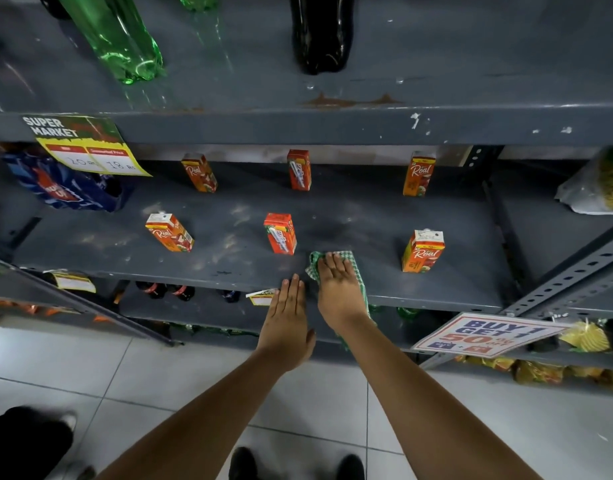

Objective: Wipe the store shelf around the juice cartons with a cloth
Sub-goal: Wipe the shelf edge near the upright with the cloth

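Several orange juice cartons stand spaced in two rows on a grey metal shelf (228, 265). The front row has a left carton (170, 232), a middle carton (280, 233) and a right carton (423, 251). A green-and-white checked cloth (358, 271) lies near the shelf's front edge, between the middle and right cartons. My right hand (338, 289) presses flat on the cloth. My left hand (288, 317) is flat, fingers together, with its fingertips at the shelf's front edge just left of the cloth, holding nothing. Dusty smears mark the shelf on the left.
Above is a shelf with a green bottle (121, 39) and a dark bottle (320, 32). A blue pack (66, 188) sits at the left, a bag (599, 188) at the right. A "Buy 1 Get 1" sign (488, 336) hangs lower right. Another person's shoe (67, 422) shows at the bottom left.
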Demonstrator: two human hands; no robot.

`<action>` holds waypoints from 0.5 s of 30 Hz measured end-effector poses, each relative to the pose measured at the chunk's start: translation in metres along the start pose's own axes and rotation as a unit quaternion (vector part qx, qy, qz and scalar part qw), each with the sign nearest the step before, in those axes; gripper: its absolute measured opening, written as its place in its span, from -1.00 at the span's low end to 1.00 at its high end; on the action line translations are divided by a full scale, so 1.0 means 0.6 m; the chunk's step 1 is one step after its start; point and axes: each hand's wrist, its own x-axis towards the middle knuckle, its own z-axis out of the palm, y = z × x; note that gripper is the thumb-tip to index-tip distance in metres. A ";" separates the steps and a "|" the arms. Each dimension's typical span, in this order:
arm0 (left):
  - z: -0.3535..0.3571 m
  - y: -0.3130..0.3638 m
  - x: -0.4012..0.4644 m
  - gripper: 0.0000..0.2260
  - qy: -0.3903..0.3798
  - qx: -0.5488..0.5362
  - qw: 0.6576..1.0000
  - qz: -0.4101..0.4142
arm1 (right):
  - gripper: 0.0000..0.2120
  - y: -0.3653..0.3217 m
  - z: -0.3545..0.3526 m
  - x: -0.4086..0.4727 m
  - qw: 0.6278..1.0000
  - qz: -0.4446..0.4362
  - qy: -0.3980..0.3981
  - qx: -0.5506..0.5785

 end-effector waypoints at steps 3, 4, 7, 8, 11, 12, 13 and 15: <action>-0.005 -0.020 -0.007 -0.22 0.006 -0.018 1.000 0.015 | -0.48 -0.015 -0.012 -0.018 0.993 -0.024 -0.058 0.097; -0.005 -0.030 -0.010 -0.21 0.011 -0.020 1.000 0.015 | -0.49 -0.015 -0.023 -0.025 0.987 -0.004 -0.054 0.151; -0.002 -0.061 -0.012 -0.22 0.019 -0.004 1.000 0.012 | -0.36 0.000 -0.048 -0.031 0.977 0.113 0.072 0.167; -0.002 -0.071 -0.013 -0.22 0.018 -0.002 1.000 0.009 | -0.35 0.008 -0.047 -0.029 0.974 0.141 0.109 0.137; -0.009 -0.101 -0.014 -0.23 0.006 -0.007 1.000 0.023 | -0.40 0.020 -0.022 -0.017 0.974 0.207 0.087 0.034; -0.011 -0.110 -0.015 -0.23 0.005 -0.007 0.999 0.033 | -0.39 0.018 -0.009 -0.013 0.973 0.216 0.075 0.008; -0.012 -0.118 -0.015 -0.23 0.003 -0.007 0.999 0.042 | -0.37 0.012 0.000 -0.010 0.973 0.220 0.070 -0.005; -0.017 -0.132 -0.018 -0.25 -0.008 -0.008 0.998 0.057 | -0.35 -0.009 0.011 -0.004 0.977 0.206 0.062 -0.011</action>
